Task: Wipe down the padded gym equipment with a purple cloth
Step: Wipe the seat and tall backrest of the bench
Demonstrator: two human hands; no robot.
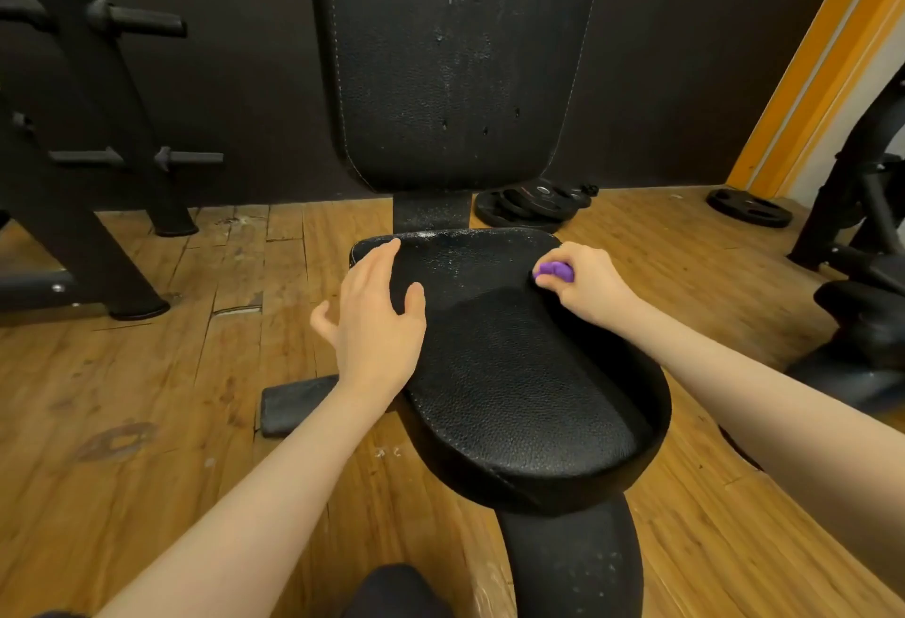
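Wooden floor [147, 372], black seat pad [514, 382], purple cloth [554, 271] in right hand [585, 284].

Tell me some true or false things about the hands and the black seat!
1. The right hand grips a purple cloth. True.
2. The left hand holds a spray bottle. False: it holds nothing and lies open on the seat pad.
3. White specks dot the back pad. True.
4. The weight plates are stacked on the seat. False: they lie on the wooden floor behind it.
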